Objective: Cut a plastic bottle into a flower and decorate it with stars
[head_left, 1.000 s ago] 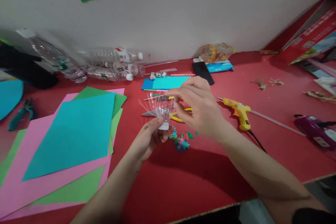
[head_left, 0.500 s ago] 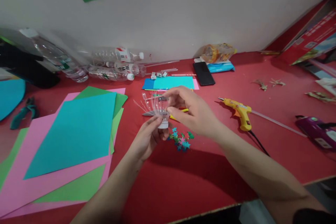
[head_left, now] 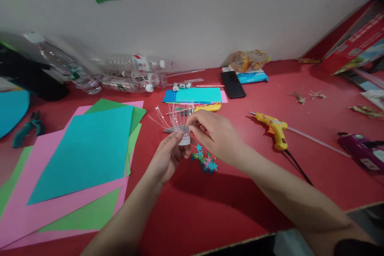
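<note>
My left hand pinches the white cap end of a cut clear plastic bottle top, whose wall is sliced into thin strips that fan upward and outward. My right hand is closed on the strips at the piece's right side, fingertips pressed together. Both hands hover just above the red table. A little heap of coloured paper stars lies under my right wrist. A yellow utility knife lies just behind the hands.
Teal, pink and green paper sheets cover the left. A yellow glue gun and a purple one lie right. Empty bottles, a phone, blue paper sit by the wall; teal pliers far left.
My right hand has come down and toward me along the strips, bending them outward. The yellow knife behind it is now uncovered. My left hand has kept its hold.
</note>
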A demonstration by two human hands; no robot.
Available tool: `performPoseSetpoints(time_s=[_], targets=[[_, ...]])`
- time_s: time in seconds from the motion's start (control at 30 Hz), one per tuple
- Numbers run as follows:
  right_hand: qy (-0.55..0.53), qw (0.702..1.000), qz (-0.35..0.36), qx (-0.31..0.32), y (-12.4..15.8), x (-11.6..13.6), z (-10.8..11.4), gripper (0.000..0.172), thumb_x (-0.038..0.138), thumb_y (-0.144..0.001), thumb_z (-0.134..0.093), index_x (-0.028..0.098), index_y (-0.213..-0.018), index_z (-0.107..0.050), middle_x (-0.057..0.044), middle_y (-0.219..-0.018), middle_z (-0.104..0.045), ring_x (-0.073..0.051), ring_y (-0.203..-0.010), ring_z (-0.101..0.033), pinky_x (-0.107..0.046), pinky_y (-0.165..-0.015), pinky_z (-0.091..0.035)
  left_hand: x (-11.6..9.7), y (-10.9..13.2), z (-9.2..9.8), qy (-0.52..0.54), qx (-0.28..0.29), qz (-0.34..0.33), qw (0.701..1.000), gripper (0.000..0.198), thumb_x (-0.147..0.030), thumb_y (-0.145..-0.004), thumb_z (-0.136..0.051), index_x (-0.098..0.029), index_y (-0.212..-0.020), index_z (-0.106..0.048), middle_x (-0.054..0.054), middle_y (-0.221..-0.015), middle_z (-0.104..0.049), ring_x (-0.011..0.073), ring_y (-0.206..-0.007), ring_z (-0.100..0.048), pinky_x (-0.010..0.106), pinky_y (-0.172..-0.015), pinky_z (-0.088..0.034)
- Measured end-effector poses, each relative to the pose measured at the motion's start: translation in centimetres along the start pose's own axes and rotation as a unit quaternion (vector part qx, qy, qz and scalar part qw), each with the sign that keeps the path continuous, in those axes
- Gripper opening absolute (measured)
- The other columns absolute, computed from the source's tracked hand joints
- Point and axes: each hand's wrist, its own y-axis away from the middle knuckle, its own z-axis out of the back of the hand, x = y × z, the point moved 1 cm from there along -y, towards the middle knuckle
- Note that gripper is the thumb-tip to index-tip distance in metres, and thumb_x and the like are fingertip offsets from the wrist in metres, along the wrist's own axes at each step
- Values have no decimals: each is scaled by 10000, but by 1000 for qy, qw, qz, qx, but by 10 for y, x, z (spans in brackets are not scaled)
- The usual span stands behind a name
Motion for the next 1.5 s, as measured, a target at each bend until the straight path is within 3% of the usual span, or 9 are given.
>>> performPoseSetpoints(time_s=[0.2,0.47,0.73,0.93,1.13,1.2,1.5], targets=[[20,1000,-6,8,2,2,-10,67,145,-881,-461,183,-925,-495,-34,-872,-627,-156,-764,-581,-260,-635,-411,2,0,1,-3,-9,-14,1000,179,-319,-847,-601,-142,-841,-632,5,-691,-612,83,-538,-537,194,-487,-436],[58,997,54,-21,4,-3,-21,130,82,-873,-428,172,-825,-509,-54,-853,-595,-160,-778,-541,-270,-668,-415,2,1,-1,6,-19,7,1000,229,-366,-801,-646,-142,-759,-627,-5,-596,-608,81,-498,-541,182,-478,-442],[82,994,71,-27,9,-4,-31,147,93,-905,-411,150,-868,-542,-68,-867,-623,-160,-779,-559,-277,-684,-428,1,0,-1,41,-42,42,997,230,-356,-725,-707,-144,-723,-619,-21,-549,-605,74,-454,-541,171,-465,-441],[127,986,100,-30,12,-6,-37,178,80,-897,-389,137,-895,-558,-89,-904,-640,-177,-800,-575,-290,-660,-423,4,-1,1,44,-38,47,997,204,-328,-753,-677,-138,-704,-623,-15,-523,-588,79,-470,-541,170,-463,-435],[25,999,3,-37,7,-7,-26,79,121,-874,-497,171,-908,-548,-21,-845,-642,-135,-739,-582,-253,-653,-429,2,-1,1,-7,-20,0,1000,178,-318,-821,-620,-143,-796,-633,-1,-629,-617,80,-494,-539,186,-465,-427],[-6,999,-17,-49,4,-6,-21,122,100,-840,-529,182,-929,-544,-2,-849,-641,-116,-707,-577,-238,-648,-431,1,-1,-1,-17,-9,-7,1000,155,-302,-829,-610,-150,-820,-634,1,-657,-620,83,-500,-541,192,-463,-426],[5,999,20,-47,6,1,-15,154,102,-867,-493,174,-991,-549,-29,-934,-628,-117,-747,-564,-240,-674,-433,0,0,0,-17,-14,-29,999,113,-267,-807,-623,-163,-850,-638,0,-681,-611,104,-553,-566,212,-498,-465]])
